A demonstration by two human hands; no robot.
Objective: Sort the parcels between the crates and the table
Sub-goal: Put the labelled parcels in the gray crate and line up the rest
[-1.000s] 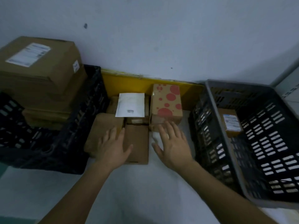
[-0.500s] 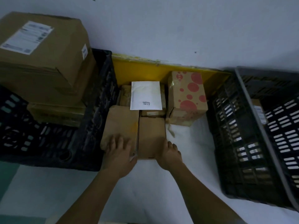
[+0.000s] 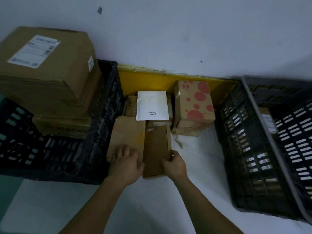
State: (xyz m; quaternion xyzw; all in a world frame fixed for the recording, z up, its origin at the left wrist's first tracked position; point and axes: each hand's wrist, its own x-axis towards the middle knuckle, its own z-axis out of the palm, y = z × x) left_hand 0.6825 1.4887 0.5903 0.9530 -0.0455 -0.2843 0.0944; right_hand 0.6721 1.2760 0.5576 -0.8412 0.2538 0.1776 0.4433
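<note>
Right hand [image 3: 175, 164]: grip curled round the right edge of a flat brown parcel [image 3: 156, 149], near end raised off the white desk [image 3: 168, 208]. Left hand [image 3: 125, 163]: fingers spread flat, pressing on the tan envelope [image 3: 126, 134] just left of it. White mailer [image 3: 152, 105] and red-dotted box [image 3: 194, 105] lie toward the desk's far edge. Black crate [image 3: 101, 132] at left edge holds stacked cartons [image 3: 45, 70]; grey crate [image 3: 253, 141] at right edge.

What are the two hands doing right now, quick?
Left hand: open, resting flat on the brown envelope.
Right hand: closed on the flat cardboard parcel, gripping its right edge.
</note>
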